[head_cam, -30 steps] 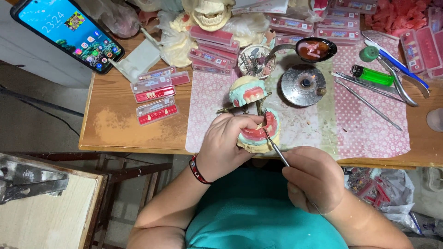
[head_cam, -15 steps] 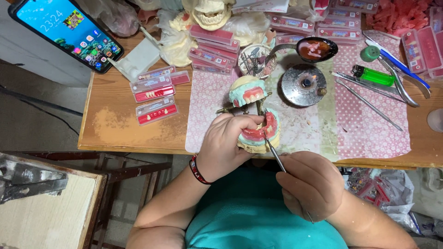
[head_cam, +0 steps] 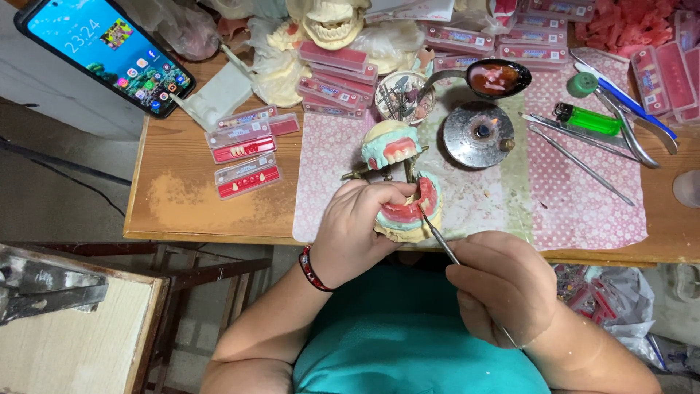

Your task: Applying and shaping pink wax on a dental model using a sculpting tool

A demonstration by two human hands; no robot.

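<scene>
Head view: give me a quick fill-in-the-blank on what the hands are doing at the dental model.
1. The left hand grips the dental model, whose wax gums are coloured ____.
2. The right hand holds a thin metal ____ with its tip at the model.
3. The small burner beyond the model is ____.
4. The lighter on the patterned mat is coloured ____.

Missing words: pink; instrument; lit; green
</scene>
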